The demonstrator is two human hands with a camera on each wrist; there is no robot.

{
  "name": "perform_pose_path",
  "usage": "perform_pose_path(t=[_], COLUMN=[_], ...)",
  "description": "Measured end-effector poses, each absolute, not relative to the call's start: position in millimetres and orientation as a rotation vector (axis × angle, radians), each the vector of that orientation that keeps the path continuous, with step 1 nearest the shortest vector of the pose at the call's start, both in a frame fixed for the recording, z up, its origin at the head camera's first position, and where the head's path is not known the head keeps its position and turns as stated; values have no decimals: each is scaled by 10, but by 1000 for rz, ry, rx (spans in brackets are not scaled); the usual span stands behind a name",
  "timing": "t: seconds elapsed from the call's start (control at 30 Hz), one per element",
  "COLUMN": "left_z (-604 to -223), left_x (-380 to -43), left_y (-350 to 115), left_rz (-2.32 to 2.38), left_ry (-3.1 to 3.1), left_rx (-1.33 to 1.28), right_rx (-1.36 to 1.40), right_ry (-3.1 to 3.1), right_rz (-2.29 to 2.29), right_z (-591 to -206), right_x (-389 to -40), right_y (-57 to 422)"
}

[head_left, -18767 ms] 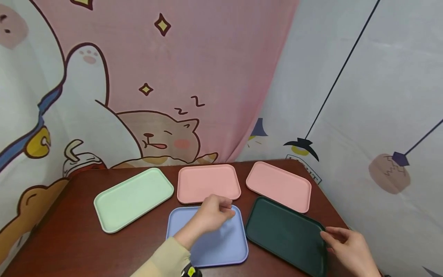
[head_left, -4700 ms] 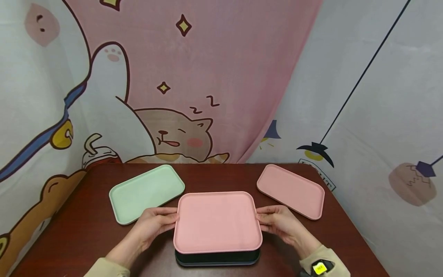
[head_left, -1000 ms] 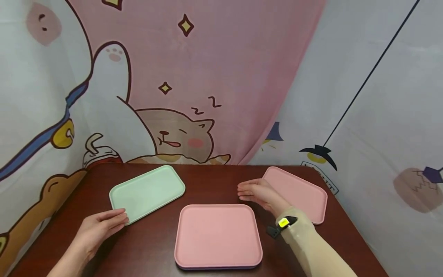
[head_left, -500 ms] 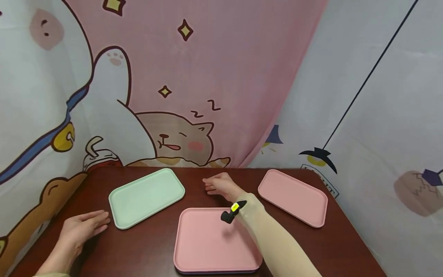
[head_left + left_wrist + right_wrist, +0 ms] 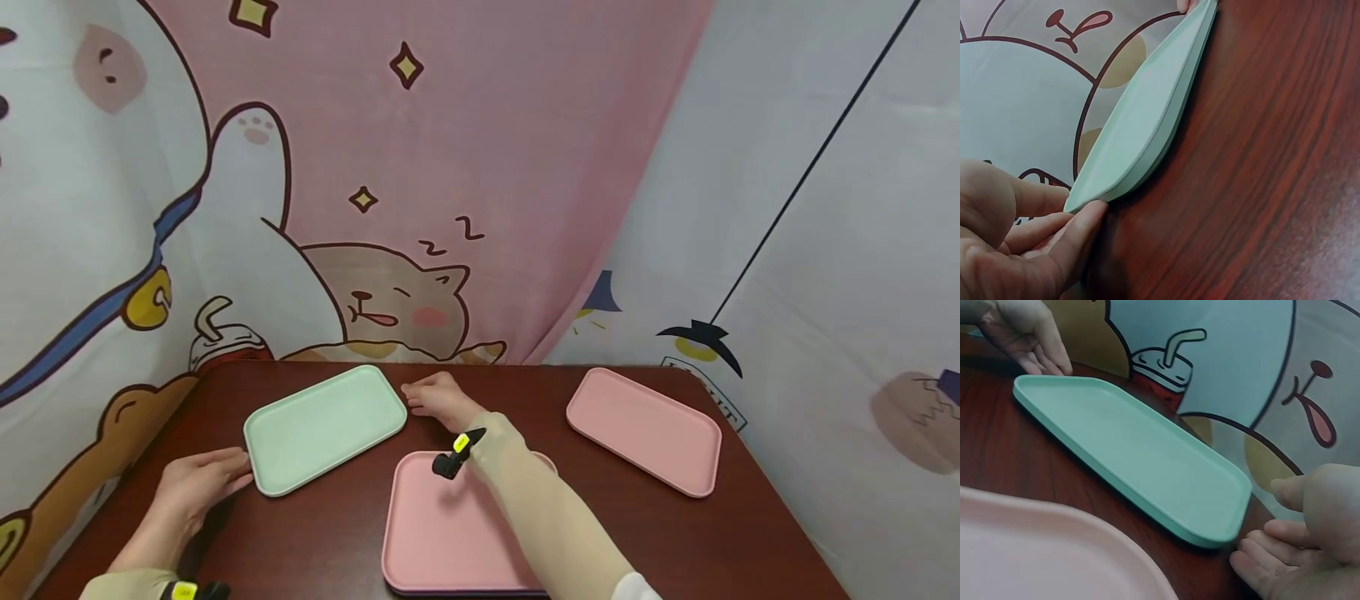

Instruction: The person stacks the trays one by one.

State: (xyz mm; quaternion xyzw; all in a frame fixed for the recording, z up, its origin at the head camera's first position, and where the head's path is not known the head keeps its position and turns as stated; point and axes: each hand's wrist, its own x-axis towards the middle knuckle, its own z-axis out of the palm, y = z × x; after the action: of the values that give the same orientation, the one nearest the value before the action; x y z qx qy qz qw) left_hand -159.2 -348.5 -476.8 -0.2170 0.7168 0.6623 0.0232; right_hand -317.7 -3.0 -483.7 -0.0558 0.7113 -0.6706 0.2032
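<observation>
A light green rectangular tray (image 5: pixel 326 429) lies at an angle on the table's left side. My left hand (image 5: pixel 198 485) is at its left short end; in the left wrist view the fingertips (image 5: pixel 1088 215) touch the tray's rim, fingers fairly straight. My right hand (image 5: pixel 444 402) reaches across to the tray's right end. The right wrist view shows that hand's fingers (image 5: pixel 1266 550) spread just beside the green rim, a small gap between them. In front of me lies a pink tray (image 5: pixel 450 533) on top of a stack, partly covered by my right sleeve.
Another pink tray (image 5: pixel 643 432) lies angled at the right side of the brown table (image 5: pixel 675 550). A dark edge shows beneath the stacked pink tray. A cartoon-printed curtain (image 5: pixel 525 167) hangs right behind the table.
Earlier, both hands held the pink tray over a dark green one; now it lies on the stack. My right hand has swung left and my left hand has come to the light green tray's end.
</observation>
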Motion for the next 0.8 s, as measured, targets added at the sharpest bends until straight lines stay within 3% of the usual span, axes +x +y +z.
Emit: perform_pose_path(t=[0.8], left_z=[-4694], left_x=[-1572], left_y=[-3488], left_rz=[2008], left_ry=[2306], left_rx=[-650], right_rx=[-178], right_ry=[1986], right_rz=[-1827], right_z=[-4683], right_x=[-3076], right_y=[-38])
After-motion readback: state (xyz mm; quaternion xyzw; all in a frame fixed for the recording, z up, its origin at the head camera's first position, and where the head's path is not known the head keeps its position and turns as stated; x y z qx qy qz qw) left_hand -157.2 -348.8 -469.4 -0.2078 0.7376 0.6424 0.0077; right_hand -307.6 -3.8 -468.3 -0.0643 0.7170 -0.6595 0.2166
